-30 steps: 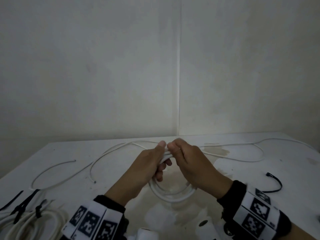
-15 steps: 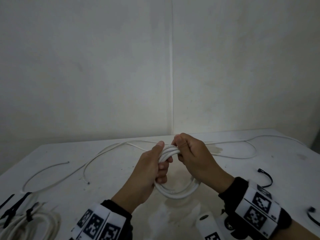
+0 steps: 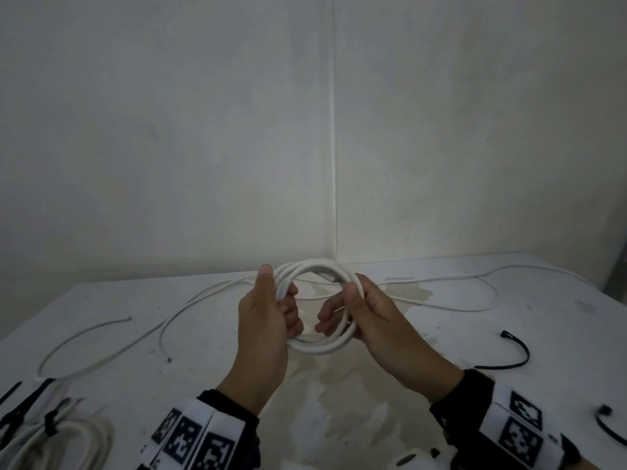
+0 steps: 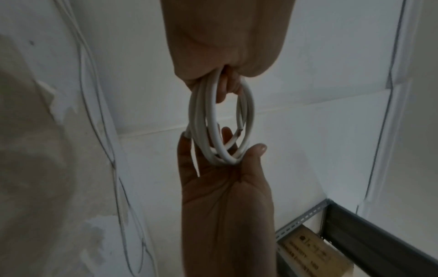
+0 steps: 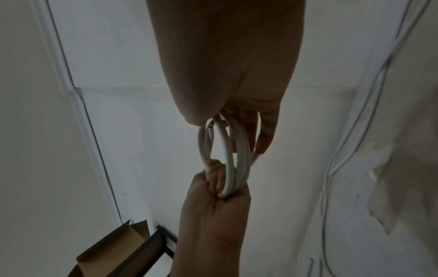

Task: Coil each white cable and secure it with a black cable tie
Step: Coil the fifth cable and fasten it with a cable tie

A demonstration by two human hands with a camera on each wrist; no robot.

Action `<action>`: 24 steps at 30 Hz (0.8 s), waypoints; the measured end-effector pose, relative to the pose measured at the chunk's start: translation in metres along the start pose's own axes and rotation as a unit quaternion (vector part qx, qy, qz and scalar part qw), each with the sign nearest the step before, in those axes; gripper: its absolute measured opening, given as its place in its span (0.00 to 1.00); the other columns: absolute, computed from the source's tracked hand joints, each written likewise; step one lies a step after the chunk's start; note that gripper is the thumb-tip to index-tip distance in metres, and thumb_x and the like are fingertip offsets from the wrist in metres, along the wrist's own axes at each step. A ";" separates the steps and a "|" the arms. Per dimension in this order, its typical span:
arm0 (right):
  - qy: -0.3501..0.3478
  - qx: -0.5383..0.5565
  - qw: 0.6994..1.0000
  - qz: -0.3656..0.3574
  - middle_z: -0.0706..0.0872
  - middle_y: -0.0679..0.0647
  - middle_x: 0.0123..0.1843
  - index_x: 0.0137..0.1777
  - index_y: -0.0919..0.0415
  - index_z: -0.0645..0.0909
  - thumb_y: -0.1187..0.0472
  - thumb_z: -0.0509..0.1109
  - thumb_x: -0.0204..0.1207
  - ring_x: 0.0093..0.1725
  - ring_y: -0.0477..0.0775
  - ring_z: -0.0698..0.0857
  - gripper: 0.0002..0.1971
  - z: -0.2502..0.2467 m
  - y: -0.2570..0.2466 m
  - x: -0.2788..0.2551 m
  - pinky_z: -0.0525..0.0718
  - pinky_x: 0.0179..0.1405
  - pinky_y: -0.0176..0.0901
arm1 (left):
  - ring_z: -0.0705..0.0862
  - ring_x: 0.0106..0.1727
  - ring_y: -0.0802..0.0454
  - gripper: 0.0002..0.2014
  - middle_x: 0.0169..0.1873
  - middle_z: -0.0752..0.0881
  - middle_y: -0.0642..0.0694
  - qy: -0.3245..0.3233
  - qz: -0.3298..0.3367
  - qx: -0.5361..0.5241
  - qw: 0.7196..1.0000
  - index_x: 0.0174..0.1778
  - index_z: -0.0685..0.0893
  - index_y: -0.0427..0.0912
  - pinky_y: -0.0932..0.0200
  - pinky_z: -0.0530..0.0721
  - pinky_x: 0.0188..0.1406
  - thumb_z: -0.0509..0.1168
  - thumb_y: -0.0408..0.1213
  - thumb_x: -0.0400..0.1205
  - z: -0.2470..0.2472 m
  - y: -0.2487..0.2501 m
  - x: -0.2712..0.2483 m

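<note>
A white cable coil of several loops is held upright above the table, between both hands. My left hand grips its left side, fingers curled through the ring and thumb up along the outside. My right hand pinches the right side, thumb in front and fingers behind. The left wrist view shows the coil running from my left hand down into the right hand, a cut cable end inside the loops. The right wrist view has the coil between the right hand and left hand.
Loose white cables lie on the stained white table: one at the left, one at the back right. Black cable ties lie at the right and far right. Tied white coils with more black ties sit at the lower left.
My hands were together at the top of the coil, which hung below them. They have moved apart to its two sides and the coil now stands higher as an open ring.
</note>
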State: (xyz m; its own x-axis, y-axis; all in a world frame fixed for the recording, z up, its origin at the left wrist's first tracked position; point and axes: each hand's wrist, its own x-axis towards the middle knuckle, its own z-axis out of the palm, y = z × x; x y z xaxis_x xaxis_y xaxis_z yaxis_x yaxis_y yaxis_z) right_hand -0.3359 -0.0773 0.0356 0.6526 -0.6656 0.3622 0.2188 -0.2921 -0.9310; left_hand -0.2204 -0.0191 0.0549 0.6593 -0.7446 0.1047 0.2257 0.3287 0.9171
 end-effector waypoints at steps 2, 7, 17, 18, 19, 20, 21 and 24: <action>0.013 0.008 1.000 -0.001 0.83 0.47 0.32 0.53 0.51 0.74 0.46 0.51 0.72 0.36 0.42 0.86 0.16 0.006 0.003 -0.002 0.85 0.46 0.37 | 0.59 0.12 0.61 0.22 0.12 0.63 0.54 0.006 -0.007 -0.021 1.000 0.29 0.72 0.38 0.69 0.60 0.11 0.49 0.45 0.87 -0.003 0.000 0.001; 0.071 -0.008 0.997 0.004 0.73 0.49 0.26 0.47 0.56 0.75 0.55 0.49 0.83 0.26 0.45 0.80 0.13 0.010 0.005 0.003 0.81 0.37 0.41 | 0.65 0.13 0.59 0.22 0.13 0.67 0.52 -0.031 -0.034 -0.008 0.999 0.31 0.74 0.36 0.66 0.69 0.14 0.46 0.43 0.87 -0.010 -0.006 -0.001; 0.065 -0.147 0.987 -0.001 0.71 0.44 0.22 0.39 0.53 0.73 0.53 0.51 0.83 0.21 0.43 0.76 0.14 0.001 0.007 0.011 0.77 0.31 0.49 | 0.78 0.19 0.52 0.23 0.20 0.77 0.45 -0.123 -0.048 0.124 0.984 0.39 0.84 0.36 0.52 0.82 0.34 0.51 0.48 0.85 -0.018 0.004 -0.002; 0.049 -0.160 0.986 -0.003 0.71 0.45 0.23 0.39 0.53 0.72 0.51 0.51 0.82 0.20 0.42 0.75 0.14 -0.001 0.004 0.012 0.77 0.31 0.50 | 0.78 0.20 0.52 0.22 0.21 0.77 0.45 -0.146 -0.056 0.140 0.978 0.39 0.83 0.35 0.51 0.82 0.36 0.53 0.49 0.83 -0.019 0.007 -0.002; 0.029 -0.172 0.985 -0.005 0.71 0.45 0.24 0.39 0.52 0.72 0.49 0.51 0.81 0.20 0.41 0.75 0.14 -0.003 0.001 0.012 0.77 0.32 0.50 | 0.78 0.20 0.52 0.21 0.20 0.76 0.46 -0.167 -0.064 0.155 0.972 0.38 0.83 0.35 0.51 0.83 0.36 0.56 0.49 0.82 -0.019 0.010 -0.002; 0.007 -0.184 0.983 -0.006 0.71 0.45 0.25 0.39 0.52 0.72 0.46 0.50 0.79 0.20 0.41 0.75 0.15 -0.004 -0.001 0.012 0.78 0.32 0.50 | 0.76 0.19 0.53 0.20 0.19 0.75 0.47 -0.180 -0.068 0.168 0.967 0.36 0.82 0.35 0.54 0.83 0.32 0.57 0.49 0.81 -0.019 0.011 -0.002; -0.012 -0.192 0.981 -0.008 0.71 0.45 0.25 0.39 0.52 0.72 0.44 0.50 0.76 0.20 0.40 0.74 0.15 -0.005 -0.003 0.012 0.78 0.32 0.50 | 0.73 0.18 0.54 0.19 0.18 0.72 0.49 -0.185 -0.067 0.175 0.965 0.34 0.80 0.35 0.58 0.82 0.28 0.58 0.48 0.81 -0.018 0.012 -0.003; -0.016 -0.182 0.983 -0.021 0.71 0.45 0.25 0.39 0.51 0.72 0.42 0.50 0.72 0.22 0.40 0.74 0.16 -0.003 -0.006 0.011 0.78 0.33 0.49 | 0.62 0.15 0.58 0.18 0.14 0.64 0.53 -0.156 -0.058 0.148 0.975 0.30 0.73 0.37 0.65 0.71 0.17 0.58 0.45 0.82 -0.013 0.009 -0.008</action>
State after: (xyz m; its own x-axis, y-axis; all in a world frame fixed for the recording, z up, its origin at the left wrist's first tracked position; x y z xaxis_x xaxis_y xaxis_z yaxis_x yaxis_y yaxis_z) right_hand -0.3319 -0.0850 0.0451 0.6716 -0.6279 0.3933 -0.0244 -0.5493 -0.8353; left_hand -0.2143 -0.0030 0.0576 0.3817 -0.9221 0.0634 0.0388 0.0845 0.9957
